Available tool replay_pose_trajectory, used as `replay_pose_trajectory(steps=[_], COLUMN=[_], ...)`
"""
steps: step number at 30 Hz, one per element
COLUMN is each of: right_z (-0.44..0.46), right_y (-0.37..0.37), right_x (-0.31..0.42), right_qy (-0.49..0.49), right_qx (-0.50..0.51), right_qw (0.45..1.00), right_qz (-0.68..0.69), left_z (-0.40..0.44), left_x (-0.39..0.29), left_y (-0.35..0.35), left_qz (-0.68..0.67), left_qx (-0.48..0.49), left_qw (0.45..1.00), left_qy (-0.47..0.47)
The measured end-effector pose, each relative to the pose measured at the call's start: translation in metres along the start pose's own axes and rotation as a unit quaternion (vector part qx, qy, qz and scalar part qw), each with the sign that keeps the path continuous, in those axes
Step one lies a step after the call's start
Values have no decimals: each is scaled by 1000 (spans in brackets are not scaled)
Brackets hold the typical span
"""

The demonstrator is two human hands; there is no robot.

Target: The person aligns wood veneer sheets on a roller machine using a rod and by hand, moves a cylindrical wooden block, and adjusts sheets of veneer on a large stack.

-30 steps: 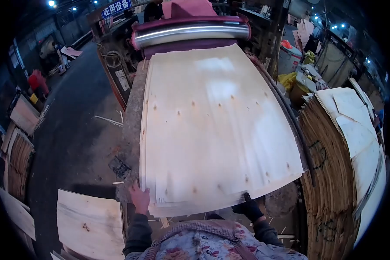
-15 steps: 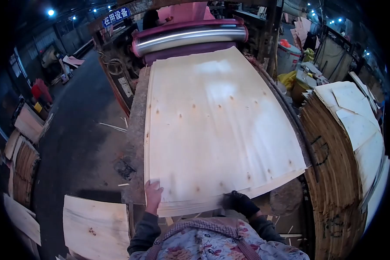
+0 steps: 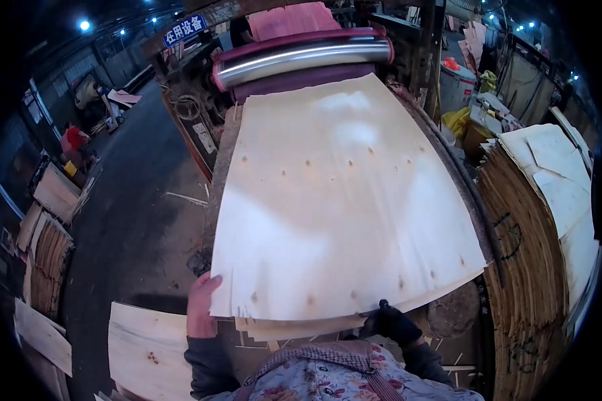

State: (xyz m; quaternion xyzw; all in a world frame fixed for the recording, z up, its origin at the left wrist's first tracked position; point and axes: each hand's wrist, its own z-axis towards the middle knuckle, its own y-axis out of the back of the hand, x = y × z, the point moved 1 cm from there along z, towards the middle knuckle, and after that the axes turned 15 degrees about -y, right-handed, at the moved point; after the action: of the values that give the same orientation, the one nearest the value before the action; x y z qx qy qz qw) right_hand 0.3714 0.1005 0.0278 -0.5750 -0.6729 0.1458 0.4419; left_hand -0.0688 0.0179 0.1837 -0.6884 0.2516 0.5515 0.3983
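A large pale wood veneer sheet with small brown knots lies in front of me, its far end near a shiny metal roller. My bare left hand is closed on the sheet's near left corner, thumb on top, fingers hidden underneath. In a dark glove, my right hand pinches the near edge, right of the middle. More veneer sheets show beneath the top one, their near edges sticking out toward me. The top sheet sits askew to the left over them.
A tall veneer stack stands close on the right, topped with pale pieces. Another pale sheet lies low at the left. Beyond the roller is pink sheeting. A person in red is far left. Thin wood strips litter the floor.
My left hand has moved left and taken the top sheet's corner with it, so the sheet's near end has shifted left over those below. My right hand stays at the near edge.
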Motion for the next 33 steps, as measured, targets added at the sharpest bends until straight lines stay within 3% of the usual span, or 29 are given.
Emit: replay_pose_trajectory(steps=[2,3,4,6,7,8,14,16,17,19,20,22,23,25,26,27,28,30,31,32,33], right_z=[12,16,19,63,38,48,68,66,64,59,56,50,31,27,30,40,37,23,7,-5,-8], right_y=[15,12,7,27,-30,-27,7,4,4,9,12,17,1,7,16,38,48,62,48,50,56], right_x=[-16,-10,-6,-2,35,43,37,31,26,11,7,1,7,7,2,-9,-11,-4,16,22,26], right_qy=[-31,47,121,136,32,51,63,33,33,15,15,-23,163,124,85,171,179,144,241,285,302], right_qx=[-81,-126,-167,-196,-119,-93,-88,-99,-101,-134,-137,-132,-157,-136,-103,-65,-80,-160,-258,-285,-229], right_qw=[993,962,897,922,992,994,994,992,992,991,990,991,918,946,968,933,934,861,621,699,863], right_qz=[-79,-239,-391,-305,12,24,4,68,68,25,24,3,-324,-268,-212,-309,-298,-460,-700,-591,-334], left_z=[1,7,12,23,33,45,53,55,49,30,27,21,18,22,23,21,20,17,15,13,13], left_x=[3,16,30,56,74,93,148,175,173,164,169,185,196,214,212,204,200,205,208,211,218], left_y=[12,28,37,39,46,55,64,82,79,65,64,62,64,72,67,60,53,46,43,42,43], left_qz=[-15,22,59,84,108,134,256,312,311,497,495,640,636,550,550,557,565,587,610,630,644], left_qx=[4,0,-5,-41,-52,-61,-38,-12,-11,-7,-5,-23,-16,-63,-45,-55,-66,-51,-79,-109,-119], left_qw=[1000,1000,998,996,993,989,966,943,944,866,868,764,767,831,832,827,822,807,786,764,747], left_qy=[-7,-10,-11,-11,-8,-7,-28,-113,-112,-53,-52,-79,-79,-55,-59,-45,-32,-47,-67,-89,-111])
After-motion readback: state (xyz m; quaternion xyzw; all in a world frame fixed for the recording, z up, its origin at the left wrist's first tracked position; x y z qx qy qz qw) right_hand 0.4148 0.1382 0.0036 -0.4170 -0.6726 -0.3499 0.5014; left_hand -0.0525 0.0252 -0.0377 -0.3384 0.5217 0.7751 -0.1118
